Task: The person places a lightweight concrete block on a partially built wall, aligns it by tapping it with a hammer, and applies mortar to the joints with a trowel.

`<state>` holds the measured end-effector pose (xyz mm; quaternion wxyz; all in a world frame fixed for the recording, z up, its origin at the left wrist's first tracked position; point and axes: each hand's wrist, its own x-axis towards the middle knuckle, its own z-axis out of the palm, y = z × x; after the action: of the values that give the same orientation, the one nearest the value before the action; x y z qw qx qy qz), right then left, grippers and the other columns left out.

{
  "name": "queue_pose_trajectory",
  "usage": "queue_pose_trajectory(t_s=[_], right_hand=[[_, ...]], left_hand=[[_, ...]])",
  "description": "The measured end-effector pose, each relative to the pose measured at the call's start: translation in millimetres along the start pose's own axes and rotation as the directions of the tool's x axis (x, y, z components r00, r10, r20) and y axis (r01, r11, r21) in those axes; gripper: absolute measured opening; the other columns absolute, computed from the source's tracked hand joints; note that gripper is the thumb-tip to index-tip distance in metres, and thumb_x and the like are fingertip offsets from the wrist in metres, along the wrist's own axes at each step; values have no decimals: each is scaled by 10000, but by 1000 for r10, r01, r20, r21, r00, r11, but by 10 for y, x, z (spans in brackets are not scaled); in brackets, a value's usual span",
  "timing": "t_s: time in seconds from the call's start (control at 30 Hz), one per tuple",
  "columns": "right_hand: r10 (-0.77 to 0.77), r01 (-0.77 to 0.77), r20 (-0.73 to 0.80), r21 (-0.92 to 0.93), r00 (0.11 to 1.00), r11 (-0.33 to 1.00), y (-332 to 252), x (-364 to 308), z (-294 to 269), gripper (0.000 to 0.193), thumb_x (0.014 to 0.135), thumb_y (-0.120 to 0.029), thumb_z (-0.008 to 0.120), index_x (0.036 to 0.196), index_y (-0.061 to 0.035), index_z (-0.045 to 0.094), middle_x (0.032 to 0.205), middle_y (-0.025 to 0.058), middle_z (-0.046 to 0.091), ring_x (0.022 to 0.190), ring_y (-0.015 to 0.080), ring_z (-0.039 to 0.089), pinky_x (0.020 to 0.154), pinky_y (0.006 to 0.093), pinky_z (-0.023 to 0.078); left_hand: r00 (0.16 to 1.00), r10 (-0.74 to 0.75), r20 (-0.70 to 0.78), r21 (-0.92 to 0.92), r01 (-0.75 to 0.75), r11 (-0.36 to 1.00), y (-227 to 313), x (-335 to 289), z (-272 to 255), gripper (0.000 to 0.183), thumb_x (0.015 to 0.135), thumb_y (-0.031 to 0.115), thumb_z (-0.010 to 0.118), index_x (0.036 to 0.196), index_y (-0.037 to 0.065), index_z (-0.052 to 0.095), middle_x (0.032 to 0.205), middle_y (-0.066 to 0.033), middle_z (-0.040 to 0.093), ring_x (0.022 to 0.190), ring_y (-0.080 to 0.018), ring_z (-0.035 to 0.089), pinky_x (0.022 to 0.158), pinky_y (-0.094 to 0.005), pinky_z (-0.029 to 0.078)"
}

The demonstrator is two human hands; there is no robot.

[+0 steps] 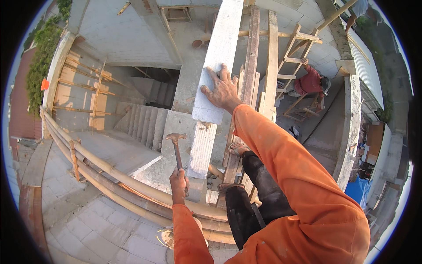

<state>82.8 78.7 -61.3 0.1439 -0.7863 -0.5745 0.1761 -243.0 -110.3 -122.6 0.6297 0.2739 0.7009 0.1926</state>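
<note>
Left hand (pixel 178 182): fist closed round the lower handle of the hammer (pixel 177 152). Hammer stands close to upright in view, head at the far end, pointing away from the body. Left forearm comes up from the lower edge almost straight, wrist in line with it.

Right hand (pixel 221 90): open, palm down, fingers spread, flat on top of the white block (pixel 226 39). Right arm reaches long and diagonal from lower right, elbow close to straight.

Edges: white block runs away toward the top of view; its near end sits just below the right palm. Grooved block (pixel 202 152) continues nearer the body from there, at a lower level. Hammer head is just left of the grooved block in view; can't tell the depth gap.

Room: left of the hammer it opens over the stairs (pixel 143 125), below. Bamboo rails (pixel 118 176) curve past behind the left wrist, tight on that side. Both feet are on the narrow planks (pixel 252 53), right of the blocks. Beyond the planks' right edge it drops to a lower room, with a ladder (pixel 288 66) and a co-worker (pixel 310 81) beside it, well apart from both hands.
</note>
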Motion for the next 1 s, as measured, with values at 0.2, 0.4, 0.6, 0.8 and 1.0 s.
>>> queue_pose_trajectory(t_s=[0.2, 0.4, 0.6, 0.8, 1.0], right_hand=[[-95, 94, 0, -57, 996, 994, 81, 35, 61, 752, 911, -504, 562, 1529, -148, 325, 1417, 238, 370, 1486, 380, 123, 1125, 661, 218], [-103, 105, 29, -82, 994, 991, 97, 40, 52, 774, 913, -514, 552, 1544, -150, 289, 1432, 239, 349, 1487, 391, 109, 1126, 657, 211], [-81, 89, 92, -94, 992, 992, 47, 39, -21, 781, 946, -551, 504, 1563, -148, 246, 1444, 297, 318, 1490, 405, 82, 1182, 536, 178], [-63, 78, 105, -138, 992, 987, 18, 42, -63, 778, 940, -545, 529, 1564, -172, 251, 1504, 312, 223, 1468, 436, 142, 1186, 527, 205], [-77, 85, 49, -165, 996, 983, 61, 48, 17, 761, 929, -533, 567, 1554, -199, 290, 1542, 310, 159, 1452, 458, 181, 1173, 498, 247]], left_hand=[[999, -48, -18, -213, 43, 976, 509, 327, 347, 224, 1017, 276, 504, 1102, 71, 533, 583, -20, 494, 363, -118, 433, 315, -299, 361], [989, -56, 136, -87, 68, 994, 668, 465, 638, 212, 1001, 282, 525, 911, 95, 485, 565, -20, 497, 364, -119, 432, 312, -307, 357], [987, -28, 157, -105, 44, 994, 682, 446, 573, 213, 1005, 284, 521, 1016, 71, 519, 563, -28, 496, 376, -123, 439, 325, -306, 365], [998, -36, 58, -267, 50, 962, 644, 396, 676, 195, 1002, 264, 527, 987, 70, 514, 545, -20, 475, 360, -124, 429, 309, -313, 342], [987, -25, 161, -76, 38, 996, 633, 446, 579, 221, 1001, 265, 508, 1082, 63, 544, 577, -14, 503, 364, -108, 430, 319, -295, 368]])
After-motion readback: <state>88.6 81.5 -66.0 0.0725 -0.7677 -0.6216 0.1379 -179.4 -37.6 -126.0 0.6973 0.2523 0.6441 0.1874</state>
